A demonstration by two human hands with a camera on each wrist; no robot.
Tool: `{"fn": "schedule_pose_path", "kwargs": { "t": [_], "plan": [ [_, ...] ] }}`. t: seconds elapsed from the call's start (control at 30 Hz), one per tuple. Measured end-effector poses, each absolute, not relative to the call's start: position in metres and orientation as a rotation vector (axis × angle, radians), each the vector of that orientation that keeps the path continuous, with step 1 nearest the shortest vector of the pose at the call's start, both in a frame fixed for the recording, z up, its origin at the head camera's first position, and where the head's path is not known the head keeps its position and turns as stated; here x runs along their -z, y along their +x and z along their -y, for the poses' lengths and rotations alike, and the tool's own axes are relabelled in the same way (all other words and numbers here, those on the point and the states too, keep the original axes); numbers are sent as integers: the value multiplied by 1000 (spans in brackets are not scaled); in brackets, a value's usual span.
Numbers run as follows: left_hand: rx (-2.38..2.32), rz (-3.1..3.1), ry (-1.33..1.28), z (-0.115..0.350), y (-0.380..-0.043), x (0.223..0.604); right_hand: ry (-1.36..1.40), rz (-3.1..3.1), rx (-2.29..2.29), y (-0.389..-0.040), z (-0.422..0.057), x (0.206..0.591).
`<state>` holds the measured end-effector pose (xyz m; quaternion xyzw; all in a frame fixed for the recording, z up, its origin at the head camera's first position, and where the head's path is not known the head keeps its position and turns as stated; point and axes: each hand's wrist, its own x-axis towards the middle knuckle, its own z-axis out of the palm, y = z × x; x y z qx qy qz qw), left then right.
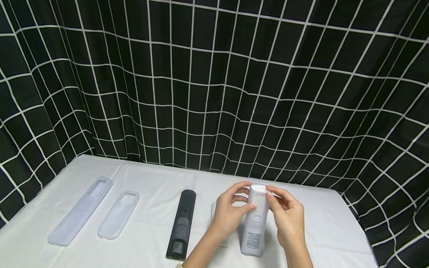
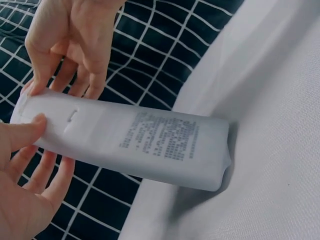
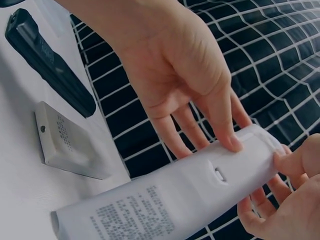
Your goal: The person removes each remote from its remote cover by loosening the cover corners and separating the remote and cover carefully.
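Observation:
A white remote control stands nearly upright on the table, its lower end touching the cloth. A translucent silicone sleeve encloses it, and printed text and a small slot show through the back. My left hand grips its upper left side, thumb on the back near the slot and fingers behind. At the top right corner, my right hand pinches the edge of the sleeve, with its other fingers around the far side.
A black remote control lies left of my hands. A small white box, partly hidden by my left hand in the head view, sits beside it. Two translucent sleeves, a long one and a shorter one, lie at the left. A black grid curtain hangs behind.

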<state>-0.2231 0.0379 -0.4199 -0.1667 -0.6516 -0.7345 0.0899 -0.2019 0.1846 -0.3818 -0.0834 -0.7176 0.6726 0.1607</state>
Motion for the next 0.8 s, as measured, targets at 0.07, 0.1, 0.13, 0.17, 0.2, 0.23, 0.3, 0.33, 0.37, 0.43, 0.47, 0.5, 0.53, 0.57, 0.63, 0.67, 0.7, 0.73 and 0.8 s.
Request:
{"fn": "schedule_pose_path", "kwargs": {
  "t": [0.07,0.1,0.13,0.17,0.2,0.23,0.3,0.33,0.37,0.43,0.47,0.5,0.53,0.57,0.63,0.67,0.7,0.73,0.8],
  "plan": [
    [2175,1947,-500,-38,-223,420,-229,2047,-1906,-202,-186,381],
    [2177,1947,-505,-38,-223,420,-220,2035,-1910,-202,-186,380],
    [2180,1952,-508,-38,-223,420,-209,2022,-1917,-202,-187,380],
    [2183,1953,-515,-38,-223,420,-194,2012,-1927,-202,-188,380],
    [2186,1955,-524,-38,-223,420,-184,2002,-1938,-202,-189,380],
    [2190,1959,-532,-38,-223,420,-177,1997,-1948,-201,-190,379],
    [2200,1962,-546,-38,-223,420,-157,2000,-1967,-201,-194,378],
    [2202,1966,-552,-38,-223,420,-147,2006,-1977,-201,-196,378],
    [2204,1969,-559,-38,-223,420,-137,2013,-1987,-200,-198,378],
    [2212,1980,-570,-38,-223,420,-105,2028,-1995,-200,-203,377],
    [2215,1985,-575,-37,-222,419,-82,2032,-1999,-200,-206,377],
    [2220,1988,-581,-37,-222,419,-58,2032,-2003,-200,-208,377],
    [2222,1993,-587,-37,-222,419,-40,2032,-2007,-200,-210,377],
    [2227,1995,-592,-37,-222,419,-20,2033,-2007,-200,-212,377],
    [2229,1999,-604,-37,-222,418,10,2044,-2006,-199,-216,377],
    [2230,1999,-611,-37,-222,418,19,2046,-2010,-199,-218,378],
    [2228,1999,-620,-37,-221,418,25,2051,-2013,-199,-220,378],
    [2226,1999,-630,-37,-221,417,26,2057,-2015,-199,-222,378],
    [2226,1998,-651,-37,-221,417,28,2067,-2025,-200,-226,378]
  ]
}}
